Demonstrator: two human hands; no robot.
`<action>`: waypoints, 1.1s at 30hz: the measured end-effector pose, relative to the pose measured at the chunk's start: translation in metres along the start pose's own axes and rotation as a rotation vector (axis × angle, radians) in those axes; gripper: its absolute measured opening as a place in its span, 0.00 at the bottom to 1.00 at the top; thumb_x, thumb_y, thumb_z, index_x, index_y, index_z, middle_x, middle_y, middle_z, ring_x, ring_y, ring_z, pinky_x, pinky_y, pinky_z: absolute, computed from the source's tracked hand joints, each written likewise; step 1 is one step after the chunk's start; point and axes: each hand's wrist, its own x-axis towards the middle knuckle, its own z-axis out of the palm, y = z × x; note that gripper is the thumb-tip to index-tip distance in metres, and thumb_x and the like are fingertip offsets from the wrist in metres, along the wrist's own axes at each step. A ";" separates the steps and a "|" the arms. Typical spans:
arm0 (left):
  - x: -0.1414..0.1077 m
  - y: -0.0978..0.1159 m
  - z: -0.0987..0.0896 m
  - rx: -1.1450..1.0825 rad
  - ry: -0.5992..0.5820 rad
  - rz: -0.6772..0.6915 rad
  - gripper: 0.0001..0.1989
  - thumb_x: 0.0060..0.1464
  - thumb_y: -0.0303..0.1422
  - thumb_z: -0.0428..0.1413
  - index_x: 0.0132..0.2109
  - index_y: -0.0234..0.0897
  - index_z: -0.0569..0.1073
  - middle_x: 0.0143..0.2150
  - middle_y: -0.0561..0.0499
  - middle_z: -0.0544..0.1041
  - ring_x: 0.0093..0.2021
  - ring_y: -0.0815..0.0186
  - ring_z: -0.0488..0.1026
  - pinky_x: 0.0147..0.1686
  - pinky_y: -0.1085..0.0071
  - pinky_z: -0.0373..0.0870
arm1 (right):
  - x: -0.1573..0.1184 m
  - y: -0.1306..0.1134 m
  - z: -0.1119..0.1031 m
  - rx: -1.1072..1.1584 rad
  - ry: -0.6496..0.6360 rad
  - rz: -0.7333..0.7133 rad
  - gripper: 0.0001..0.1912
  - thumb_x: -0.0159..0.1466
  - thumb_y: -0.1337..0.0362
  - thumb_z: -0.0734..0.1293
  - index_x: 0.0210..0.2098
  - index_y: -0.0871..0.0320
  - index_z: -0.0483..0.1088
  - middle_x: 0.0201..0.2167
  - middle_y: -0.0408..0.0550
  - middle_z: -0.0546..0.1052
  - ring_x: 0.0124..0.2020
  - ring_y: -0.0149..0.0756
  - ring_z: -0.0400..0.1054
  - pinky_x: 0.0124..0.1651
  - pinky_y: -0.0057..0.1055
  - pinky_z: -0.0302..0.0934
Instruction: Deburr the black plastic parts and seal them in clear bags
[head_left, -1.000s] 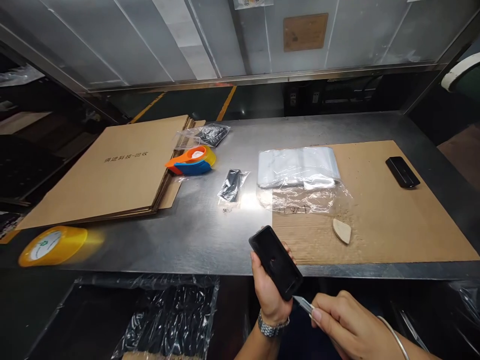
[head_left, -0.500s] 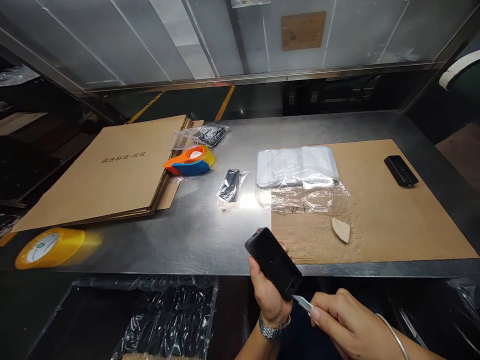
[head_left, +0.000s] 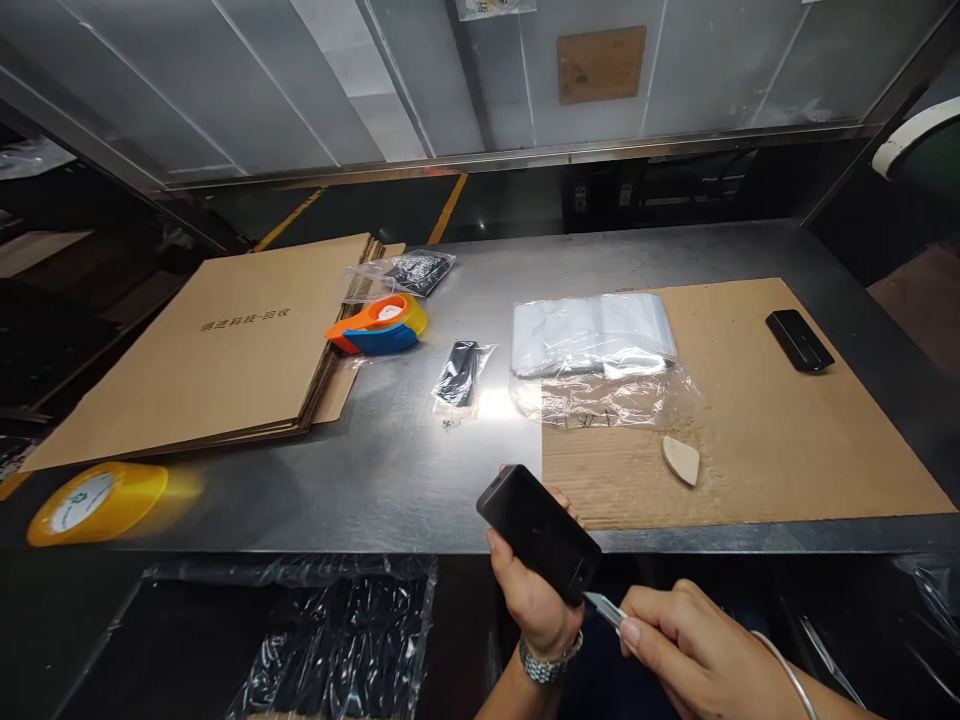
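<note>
My left hand [head_left: 536, 605], with a metal watch at the wrist, holds a black rectangular part [head_left: 540, 530] tilted at the front edge of the table. My right hand [head_left: 686, 640] is closed around a knife [head_left: 604, 607] whose pale blade points left. The blade tip meets or nearly meets the lower end of the black part. Beyond them on the cardboard sheet [head_left: 795, 450] lie a beige wedge-shaped piece [head_left: 681, 461], a stack of clear plastic bags [head_left: 592, 335] and another black part [head_left: 799, 341].
Stacked cardboard [head_left: 195, 350] covers the table's left side, with an orange and blue tape dispenser [head_left: 379, 325] beside it. A bagged black piece [head_left: 459, 373] lies mid-table. A yellow tape roll [head_left: 97, 500] rests at the front left; black plastic-wrapped items [head_left: 337, 630] are below.
The black part has tilted in my left hand, its upper end shifting slightly left and down. The knife remains at its lower end, and my right hand has hardly moved.
</note>
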 end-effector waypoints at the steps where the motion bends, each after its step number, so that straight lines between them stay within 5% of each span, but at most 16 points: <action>1: 0.000 0.000 0.000 0.000 0.004 0.000 0.26 0.40 0.55 0.53 0.31 0.33 0.75 0.25 0.49 0.72 0.22 0.68 0.67 0.20 0.75 0.65 | 0.000 0.000 -0.001 -0.003 0.001 0.001 0.17 0.67 0.58 0.51 0.23 0.57 0.55 0.11 0.33 0.55 0.14 0.23 0.49 0.23 0.23 0.46; 12: 0.000 -0.003 -0.001 -0.022 0.027 0.038 0.24 0.41 0.53 0.54 0.37 0.39 0.75 0.26 0.49 0.72 0.24 0.67 0.67 0.22 0.74 0.67 | -0.002 0.001 0.001 -0.154 0.052 0.002 0.17 0.66 0.59 0.50 0.23 0.56 0.54 0.17 0.37 0.58 0.22 0.26 0.54 0.23 0.24 0.43; 20: 0.000 -0.002 0.000 -0.074 0.060 0.079 0.26 0.39 0.53 0.54 0.42 0.40 0.72 0.26 0.50 0.71 0.23 0.68 0.66 0.21 0.74 0.66 | 0.003 0.000 0.001 -0.054 0.000 -0.012 0.16 0.66 0.60 0.53 0.22 0.57 0.51 0.11 0.34 0.54 0.16 0.24 0.51 0.21 0.22 0.43; 24: 0.002 -0.006 -0.001 -0.094 0.076 0.211 0.28 0.41 0.54 0.51 0.45 0.41 0.71 0.27 0.49 0.72 0.25 0.66 0.66 0.23 0.72 0.66 | 0.003 0.000 0.001 -0.010 -0.022 -0.038 0.16 0.66 0.60 0.52 0.23 0.56 0.55 0.10 0.33 0.56 0.13 0.23 0.52 0.18 0.20 0.45; 28: 0.006 -0.009 -0.002 -0.100 0.091 0.379 0.27 0.45 0.53 0.48 0.49 0.45 0.68 0.27 0.50 0.71 0.26 0.65 0.66 0.24 0.71 0.67 | -0.001 0.001 0.005 -0.301 0.212 -0.156 0.12 0.65 0.64 0.53 0.28 0.57 0.62 0.17 0.39 0.67 0.19 0.27 0.61 0.22 0.22 0.51; 33: 0.007 -0.009 0.000 -0.142 0.106 0.527 0.27 0.46 0.53 0.46 0.50 0.47 0.67 0.28 0.51 0.71 0.27 0.65 0.66 0.25 0.72 0.66 | 0.000 0.011 0.018 -0.800 0.592 -0.529 0.14 0.62 0.74 0.53 0.38 0.66 0.69 0.17 0.43 0.69 0.16 0.29 0.62 0.19 0.26 0.52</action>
